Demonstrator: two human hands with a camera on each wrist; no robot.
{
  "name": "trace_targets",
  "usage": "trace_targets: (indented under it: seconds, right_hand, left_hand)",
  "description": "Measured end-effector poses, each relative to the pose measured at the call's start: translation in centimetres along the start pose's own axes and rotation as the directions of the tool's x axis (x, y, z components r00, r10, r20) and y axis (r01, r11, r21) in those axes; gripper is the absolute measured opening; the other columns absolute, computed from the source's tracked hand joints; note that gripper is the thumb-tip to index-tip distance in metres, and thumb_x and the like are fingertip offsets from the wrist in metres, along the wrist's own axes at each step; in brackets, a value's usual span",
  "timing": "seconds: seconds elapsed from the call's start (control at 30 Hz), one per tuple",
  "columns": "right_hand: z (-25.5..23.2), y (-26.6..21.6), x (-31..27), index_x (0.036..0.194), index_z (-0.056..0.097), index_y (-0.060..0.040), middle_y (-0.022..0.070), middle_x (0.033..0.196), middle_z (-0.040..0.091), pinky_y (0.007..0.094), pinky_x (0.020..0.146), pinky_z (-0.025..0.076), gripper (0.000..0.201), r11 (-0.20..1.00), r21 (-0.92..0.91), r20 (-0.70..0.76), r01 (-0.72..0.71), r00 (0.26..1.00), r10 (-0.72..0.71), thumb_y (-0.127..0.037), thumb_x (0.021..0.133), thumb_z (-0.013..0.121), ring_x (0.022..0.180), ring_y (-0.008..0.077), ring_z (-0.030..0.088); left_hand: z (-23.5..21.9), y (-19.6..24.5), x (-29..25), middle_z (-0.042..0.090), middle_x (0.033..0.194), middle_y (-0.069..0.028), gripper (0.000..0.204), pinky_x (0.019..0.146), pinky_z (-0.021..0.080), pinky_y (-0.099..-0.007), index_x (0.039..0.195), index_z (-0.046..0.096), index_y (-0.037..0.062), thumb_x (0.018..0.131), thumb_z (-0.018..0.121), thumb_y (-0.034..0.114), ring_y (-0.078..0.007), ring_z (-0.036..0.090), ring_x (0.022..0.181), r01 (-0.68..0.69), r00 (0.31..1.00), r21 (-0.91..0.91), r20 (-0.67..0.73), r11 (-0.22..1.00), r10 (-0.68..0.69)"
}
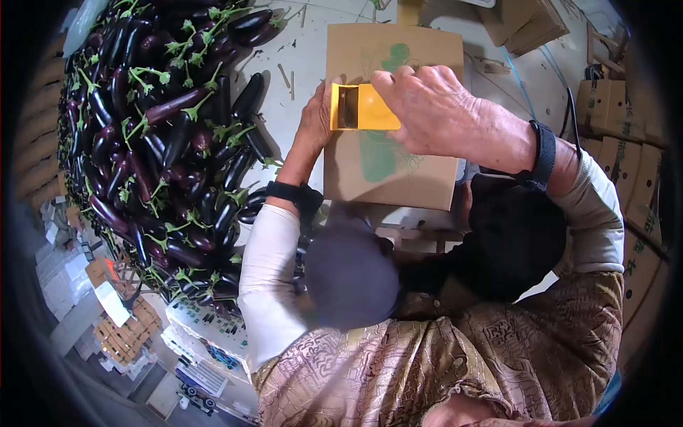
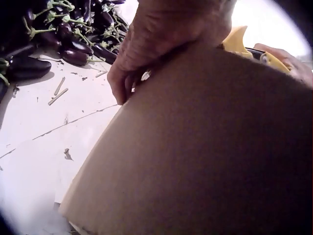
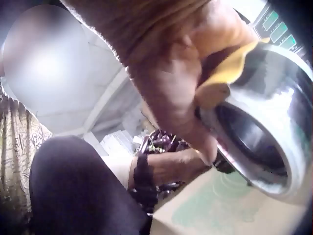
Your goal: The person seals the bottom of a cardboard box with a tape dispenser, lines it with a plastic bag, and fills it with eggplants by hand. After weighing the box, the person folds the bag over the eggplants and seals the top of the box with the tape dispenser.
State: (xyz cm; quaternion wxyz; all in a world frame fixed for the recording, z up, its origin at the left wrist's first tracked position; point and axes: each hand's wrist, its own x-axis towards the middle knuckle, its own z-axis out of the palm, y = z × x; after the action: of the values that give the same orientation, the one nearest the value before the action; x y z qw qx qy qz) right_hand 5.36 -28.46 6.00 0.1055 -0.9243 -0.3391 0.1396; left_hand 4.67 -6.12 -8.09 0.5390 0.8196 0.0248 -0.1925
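A closed cardboard box (image 1: 420, 183) with green print lies in front of the person. The right hand (image 1: 435, 110) grips a yellow tape dispenser (image 1: 378, 108) over the box's top. In the right wrist view, a wide roll of clear tape (image 3: 286, 115) sits on that dispenser, its round core facing the camera. At the box's left side is the left hand (image 1: 315, 117), close to the dispenser's front end. The left wrist view shows its fingers (image 2: 117, 85) bent over the box edge, holding it.
A large heap of eggplants (image 1: 171, 135) covers the table's left side. Loose stem pieces (image 2: 58, 90) lie on the white tabletop (image 1: 299, 53). Stacked cardboard cartons (image 1: 637, 185) stand at the right, with more flat cardboard (image 1: 523, 25) at the back right.
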Motion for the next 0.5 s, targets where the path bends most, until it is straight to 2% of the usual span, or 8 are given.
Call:
trace_targets:
  seconds: [0.07, 0.13, 0.2, 0.27, 0.33, 0.43, 0.5]
  right_hand:
    - [-0.7, -0.1, -0.4, 0.106, 0.052, 0.0028, 0.0211, 0.087, 0.064, 0.0443, 0.070, 0.055, 0.048, 1.000, 0.006, -0.003, -0.001, 1.000, 0.001, -0.023, 0.073, 0.076, 0.085, 0.0394, 0.067]
    - [-1.5, 1.1, -1.8, 0.112, 0.051, 0.0021, 0.0217, 0.092, 0.063, 0.0448, 0.071, 0.054, 0.053, 0.993, -0.094, -0.043, 0.075, 0.996, -0.079, -0.026, 0.075, 0.076, 0.087, 0.0390, 0.066]
    - [-2.6, 3.1, -4.7, 0.113, 0.051, 0.0013, 0.0214, 0.093, 0.062, 0.0452, 0.071, 0.053, 0.054, 0.995, -0.091, -0.055, 0.040, 0.997, -0.046, -0.027, 0.075, 0.076, 0.086, 0.0390, 0.065]
    - [-3.0, 5.5, -8.0, 0.113, 0.050, 0.0004, 0.0212, 0.095, 0.061, 0.0457, 0.071, 0.052, 0.054, 0.996, -0.093, -0.070, 0.004, 0.997, -0.011, -0.028, 0.075, 0.076, 0.084, 0.0390, 0.064]
    - [-2.5, 7.8, -11.5, 0.116, 0.049, -0.0016, 0.0192, 0.092, 0.061, 0.0451, 0.072, 0.052, 0.056, 1.000, 0.013, -0.061, -0.029, 0.998, 0.029, -0.029, 0.076, 0.077, 0.084, 0.0396, 0.063]
    - [-0.5, 10.7, -14.9, 0.113, 0.049, -0.0023, 0.0192, 0.091, 0.060, 0.0457, 0.071, 0.051, 0.056, 0.994, 0.040, -0.065, -0.101, 0.993, 0.103, -0.026, 0.073, 0.080, 0.083, 0.0401, 0.062]
    - [0.1, 12.1, -16.8, 0.112, 0.049, -0.0025, 0.0183, 0.091, 0.061, 0.0461, 0.070, 0.051, 0.057, 0.993, 0.028, -0.056, -0.112, 0.992, 0.113, -0.025, 0.071, 0.081, 0.082, 0.0399, 0.062]
  left_hand:
    - [-0.2, 0.0, 0.1, 0.061, 0.121, -0.0272, 0.072, 0.098, 0.044, -0.0402, 0.133, 0.052, 0.0019, 0.098, 0.030, 0.062, -0.0424, 0.057, 0.117, -0.015, 0.998, 0.129, -0.054, 0.992, 0.022]
    - [-0.5, 0.5, 0.3, 0.058, 0.125, -0.0280, 0.076, 0.101, 0.042, -0.0402, 0.134, 0.051, 0.0016, 0.097, 0.030, 0.064, -0.0424, 0.054, 0.120, 0.010, 0.995, 0.178, -0.098, 0.984, 0.008]
    - [0.1, 0.8, 0.2, 0.054, 0.132, -0.0296, 0.084, 0.108, 0.037, -0.0401, 0.138, 0.050, 0.0010, 0.093, 0.031, 0.070, -0.0425, 0.048, 0.128, 0.076, 0.986, 0.261, -0.164, 0.962, -0.033]
    - [0.1, 0.9, 0.1, 0.054, 0.132, -0.0287, 0.085, 0.108, 0.036, -0.0395, 0.137, 0.050, 0.0012, 0.093, 0.031, 0.071, -0.0417, 0.047, 0.129, 0.058, 0.989, 0.220, -0.146, 0.974, -0.026]
    - [0.0, 1.1, 0.0, 0.054, 0.132, -0.0278, 0.085, 0.108, 0.036, -0.0390, 0.137, 0.050, 0.0014, 0.092, 0.031, 0.071, -0.0409, 0.047, 0.129, 0.043, 0.993, 0.187, -0.120, 0.981, -0.021]
    - [-0.1, 1.8, -0.4, 0.060, 0.128, -0.0237, 0.083, 0.105, 0.039, -0.0383, 0.135, 0.054, 0.0034, 0.092, 0.032, 0.071, -0.0377, 0.053, 0.124, 0.120, 0.986, 0.173, -0.135, 0.978, -0.097]
    - [-0.1, 1.5, -0.4, 0.062, 0.124, -0.0235, 0.082, 0.103, 0.040, -0.0383, 0.133, 0.056, 0.0036, 0.092, 0.033, 0.071, -0.0359, 0.056, 0.121, 0.110, 0.986, 0.185, -0.147, 0.977, -0.083]
